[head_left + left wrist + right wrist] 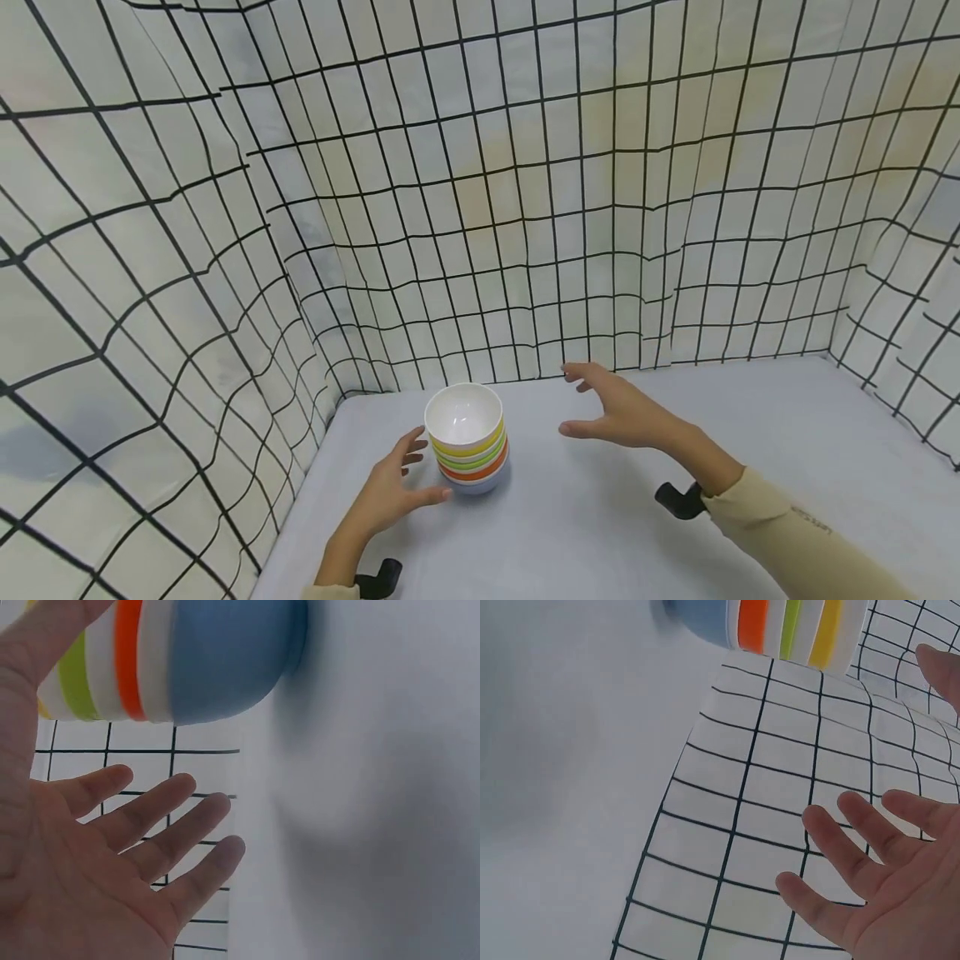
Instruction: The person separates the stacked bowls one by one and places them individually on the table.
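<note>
Several bowls are nested into an upright stack [468,450] left of the middle of the table. The lowest bowl is blue [225,660]; orange, green and yellow bands with white rims show above it, and the top bowl's inside is white. Just left of the stack is my left hand [390,492], fingers spread and thumb extended in front of the bowls, palm facing them. My right hand [618,412] hovers over the table to the right, apart from the stack, with its palm toward it and the thumb away from the fingers. Neither hand holds anything.
The bowls stand on a table with a white surface [570,525]. White sheeting with a black grid [525,208] rises along the table's back and sides. A dark wrist mount [680,500] is strapped at the right cuff, another [380,578] at the left.
</note>
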The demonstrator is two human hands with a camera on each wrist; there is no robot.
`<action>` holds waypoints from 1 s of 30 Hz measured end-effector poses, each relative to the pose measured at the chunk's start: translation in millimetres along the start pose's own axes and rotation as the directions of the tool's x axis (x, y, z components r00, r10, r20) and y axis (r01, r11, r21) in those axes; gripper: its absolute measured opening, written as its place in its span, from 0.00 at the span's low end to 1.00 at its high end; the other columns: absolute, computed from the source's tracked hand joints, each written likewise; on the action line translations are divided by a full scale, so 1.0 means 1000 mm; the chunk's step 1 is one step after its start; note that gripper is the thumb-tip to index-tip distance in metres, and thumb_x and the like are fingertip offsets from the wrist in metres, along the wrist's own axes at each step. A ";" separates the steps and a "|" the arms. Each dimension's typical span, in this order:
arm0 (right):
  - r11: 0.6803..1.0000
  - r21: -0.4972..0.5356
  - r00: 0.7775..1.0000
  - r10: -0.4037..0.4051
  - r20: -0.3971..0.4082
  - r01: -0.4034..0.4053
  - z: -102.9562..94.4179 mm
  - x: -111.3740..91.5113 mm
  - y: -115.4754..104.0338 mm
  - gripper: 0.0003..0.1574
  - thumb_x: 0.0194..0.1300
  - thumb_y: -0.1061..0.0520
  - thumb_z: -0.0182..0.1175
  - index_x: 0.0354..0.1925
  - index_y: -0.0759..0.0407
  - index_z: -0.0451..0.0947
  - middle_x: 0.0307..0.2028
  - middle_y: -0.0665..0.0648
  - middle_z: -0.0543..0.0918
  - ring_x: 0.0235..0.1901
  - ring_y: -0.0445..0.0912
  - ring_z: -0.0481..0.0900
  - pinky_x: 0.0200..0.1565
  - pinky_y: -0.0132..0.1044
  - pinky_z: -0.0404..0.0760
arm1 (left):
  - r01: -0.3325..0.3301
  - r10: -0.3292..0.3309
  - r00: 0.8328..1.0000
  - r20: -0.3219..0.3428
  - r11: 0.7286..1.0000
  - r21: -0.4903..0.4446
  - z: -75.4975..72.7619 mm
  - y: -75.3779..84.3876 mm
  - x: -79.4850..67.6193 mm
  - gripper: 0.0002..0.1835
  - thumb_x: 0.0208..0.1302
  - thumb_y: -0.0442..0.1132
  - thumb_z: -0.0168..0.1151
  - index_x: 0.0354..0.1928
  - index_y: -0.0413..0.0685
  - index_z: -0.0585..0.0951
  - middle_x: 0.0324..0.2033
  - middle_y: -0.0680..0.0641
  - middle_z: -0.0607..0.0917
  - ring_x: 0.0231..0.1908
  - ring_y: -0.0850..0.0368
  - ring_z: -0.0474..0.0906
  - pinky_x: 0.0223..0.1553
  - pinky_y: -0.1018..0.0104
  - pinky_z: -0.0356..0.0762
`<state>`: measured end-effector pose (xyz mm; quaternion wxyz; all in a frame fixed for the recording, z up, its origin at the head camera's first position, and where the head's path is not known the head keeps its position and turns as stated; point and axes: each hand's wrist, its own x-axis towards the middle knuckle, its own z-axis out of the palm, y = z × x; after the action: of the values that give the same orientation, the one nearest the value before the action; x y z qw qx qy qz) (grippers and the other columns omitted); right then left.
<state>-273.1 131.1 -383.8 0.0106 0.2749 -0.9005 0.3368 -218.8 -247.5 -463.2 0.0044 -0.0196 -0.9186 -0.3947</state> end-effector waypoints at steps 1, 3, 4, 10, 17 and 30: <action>1.000 0.015 1.000 -0.002 0.004 0.002 0.004 0.004 -0.003 0.58 0.57 0.36 0.74 0.77 0.52 0.60 0.68 0.54 0.75 0.66 0.53 0.76 0.60 0.55 0.83 | -0.001 0.002 1.000 0.008 1.000 -0.030 0.004 -0.002 0.001 0.61 0.44 0.57 0.84 0.79 0.56 0.59 0.71 0.42 0.73 0.68 0.39 0.74 0.66 0.40 0.77; 0.999 0.042 1.000 -0.009 0.013 0.008 0.012 0.011 -0.008 0.57 0.58 0.37 0.74 0.76 0.52 0.61 0.68 0.55 0.75 0.65 0.52 0.76 0.60 0.55 0.83 | -0.002 0.004 1.000 0.021 0.995 -0.097 0.010 -0.005 0.004 0.62 0.44 0.55 0.85 0.79 0.54 0.58 0.71 0.41 0.73 0.66 0.39 0.75 0.66 0.45 0.78; 0.998 0.057 1.000 -0.008 0.020 0.007 0.016 0.014 -0.010 0.57 0.58 0.37 0.74 0.76 0.52 0.62 0.68 0.55 0.75 0.66 0.52 0.76 0.60 0.55 0.83 | -0.003 0.005 1.000 0.022 0.992 -0.124 0.014 -0.007 0.006 0.62 0.43 0.54 0.85 0.79 0.54 0.58 0.71 0.41 0.73 0.65 0.40 0.76 0.65 0.46 0.79; 0.991 0.132 0.999 0.002 0.038 -0.007 0.040 0.029 -0.021 0.56 0.56 0.37 0.76 0.75 0.51 0.63 0.68 0.53 0.75 0.66 0.51 0.76 0.59 0.54 0.84 | -0.032 0.040 0.999 0.032 0.974 -0.225 0.031 -0.012 0.015 0.60 0.41 0.51 0.87 0.77 0.55 0.62 0.66 0.44 0.77 0.62 0.44 0.78 0.62 0.51 0.82; 0.972 0.236 1.000 0.003 0.031 -0.010 0.066 0.037 -0.030 0.57 0.55 0.39 0.77 0.75 0.51 0.62 0.70 0.54 0.72 0.67 0.52 0.75 0.62 0.59 0.81 | -0.053 0.064 0.997 0.043 0.971 -0.233 0.039 -0.013 0.022 0.56 0.39 0.50 0.88 0.72 0.57 0.66 0.61 0.51 0.80 0.60 0.50 0.78 0.62 0.52 0.81; 0.926 0.376 0.996 -0.013 0.087 -0.021 0.092 0.055 -0.040 0.64 0.55 0.38 0.76 0.79 0.53 0.55 0.76 0.57 0.65 0.72 0.59 0.68 0.69 0.66 0.71 | -0.074 0.095 0.993 0.071 0.965 -0.253 0.044 -0.014 0.025 0.54 0.42 0.48 0.87 0.72 0.58 0.65 0.61 0.51 0.81 0.59 0.52 0.79 0.59 0.56 0.81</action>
<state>-284.2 23.6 -419.6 -0.0827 0.2844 -0.8193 0.4909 -244.2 -224.5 -502.5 -0.0193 -0.0754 -0.8591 -0.5058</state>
